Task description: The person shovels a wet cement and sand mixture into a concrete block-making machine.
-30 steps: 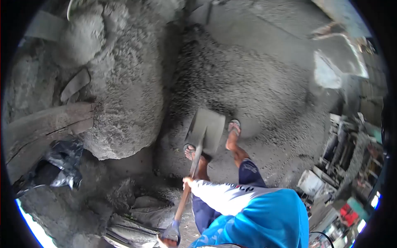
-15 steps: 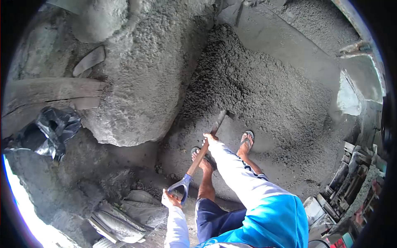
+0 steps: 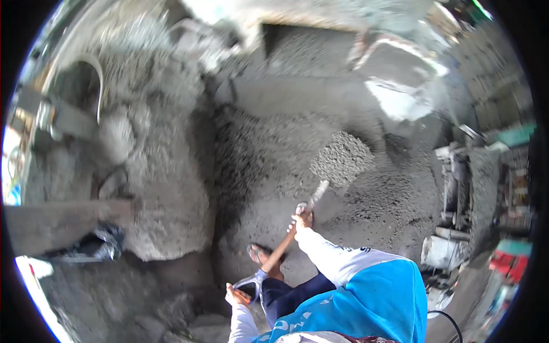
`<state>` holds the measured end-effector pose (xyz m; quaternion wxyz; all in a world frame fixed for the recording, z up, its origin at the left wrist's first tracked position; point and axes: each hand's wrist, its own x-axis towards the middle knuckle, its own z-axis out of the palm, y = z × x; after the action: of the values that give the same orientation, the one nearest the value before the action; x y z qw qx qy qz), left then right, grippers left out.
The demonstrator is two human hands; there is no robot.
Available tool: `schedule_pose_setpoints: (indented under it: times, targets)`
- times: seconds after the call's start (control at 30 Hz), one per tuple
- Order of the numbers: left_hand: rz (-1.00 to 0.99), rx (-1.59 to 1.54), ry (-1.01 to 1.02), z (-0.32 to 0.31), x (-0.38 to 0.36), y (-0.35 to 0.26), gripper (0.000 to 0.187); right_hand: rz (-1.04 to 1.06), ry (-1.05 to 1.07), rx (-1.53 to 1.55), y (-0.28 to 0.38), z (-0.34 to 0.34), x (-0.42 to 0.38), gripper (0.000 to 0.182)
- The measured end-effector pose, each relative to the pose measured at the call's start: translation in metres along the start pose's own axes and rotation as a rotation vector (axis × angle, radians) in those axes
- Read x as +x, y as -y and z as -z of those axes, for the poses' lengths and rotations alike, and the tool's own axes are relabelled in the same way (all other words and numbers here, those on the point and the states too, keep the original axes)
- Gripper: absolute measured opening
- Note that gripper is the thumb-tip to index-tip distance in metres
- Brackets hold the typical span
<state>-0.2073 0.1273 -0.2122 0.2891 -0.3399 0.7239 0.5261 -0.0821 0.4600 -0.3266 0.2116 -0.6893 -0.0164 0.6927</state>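
Observation:
A shovel (image 3: pixel 278 251) with a wooden shaft slants up and to the right in front of me. At its D-shaped handle, my left hand (image 3: pixel 237 295) is closed around the grip. Farther down, my right hand (image 3: pixel 303 218) wraps the shaft near the metal neck. A heaped load of wet grey mix (image 3: pixel 343 159) covers the blade, which is hidden beneath it. Behind and around the load spreads a larger bed of the same grey mix (image 3: pixel 251 151). One sandalled foot (image 3: pixel 260 253) shows beside the shaft.
On the left stands a large rough grey mass (image 3: pixel 166 211), with a wooden plank (image 3: pixel 68 226) and black plastic (image 3: pixel 106 243) beside it. Stacked pieces (image 3: pixel 454 188) line the right side. A whitish slab-like object (image 3: pixel 400 100) lies at the back right.
The shovel blade has come up loaded with grey mix and swung right. My right hand has moved slightly right and lower in view. The camera view has turned and blurred.

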Motion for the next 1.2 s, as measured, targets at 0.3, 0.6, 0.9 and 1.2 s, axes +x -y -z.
schedule_pose_setpoints:
  times: [0.3,0.6,0.9,1.2]
  targets:
    - [-0.188,0.096,0.719,-0.261,-0.198,-0.124,0.054,0.536,0.221,0.673,0.335,0.118,-0.156,0.018]
    - [-1.96,-0.118,1.831,-0.397,-0.517,-0.196,0.038,1.183,0.275,1.079,0.555,0.3,-0.319,0.016]
    - [-2.086,0.569,2.038,-0.33,-0.401,-0.107,0.038,1.044,0.043,0.796,0.42,0.319,-0.309,0.025]
    - [-0.106,-0.027,0.716,-0.117,-0.145,-0.168,0.044,0.606,0.415,0.375,0.227,0.029,-0.232,0.021]
